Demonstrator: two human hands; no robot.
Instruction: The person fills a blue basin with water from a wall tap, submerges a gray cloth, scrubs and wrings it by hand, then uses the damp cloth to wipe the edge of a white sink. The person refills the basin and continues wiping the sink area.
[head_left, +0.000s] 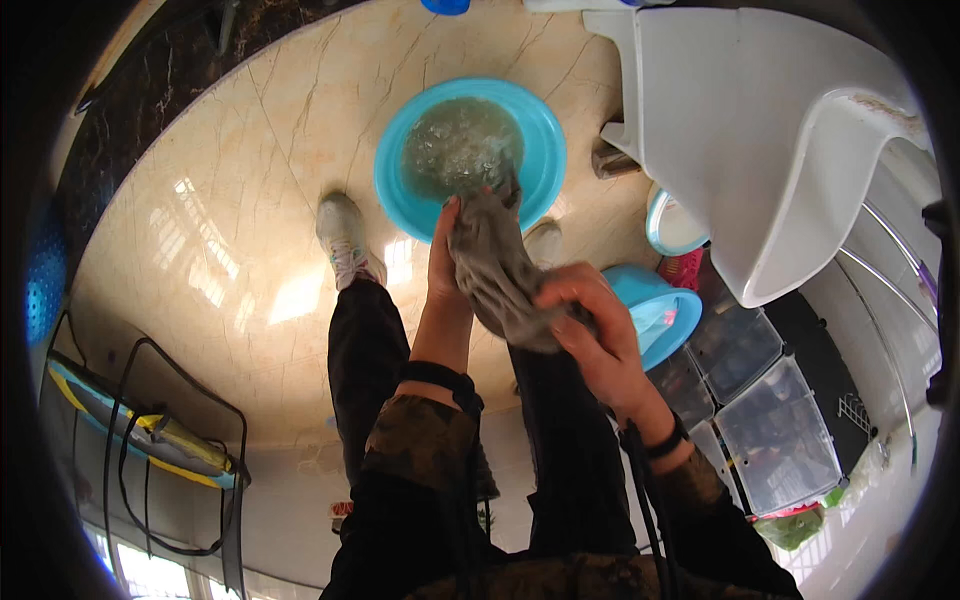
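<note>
A wet grey-brown cloth is bunched between my two hands, above the near rim of a turquoise plastic basin. My left hand grips its left side, thumb along the edge. With fingers and thumb, my right hand pinches the near end, which looks slightly blurred. The far end of the cloth hangs over the basin, close to the murky, bubbly water. Part of the cloth is hidden behind my right fingers.
A white washbasin stands at the right. Beneath it are another turquoise basin with a cloth inside and clear-fronted storage boxes. My shoe rests on the glossy tiled floor. A black metal frame is at the left.
</note>
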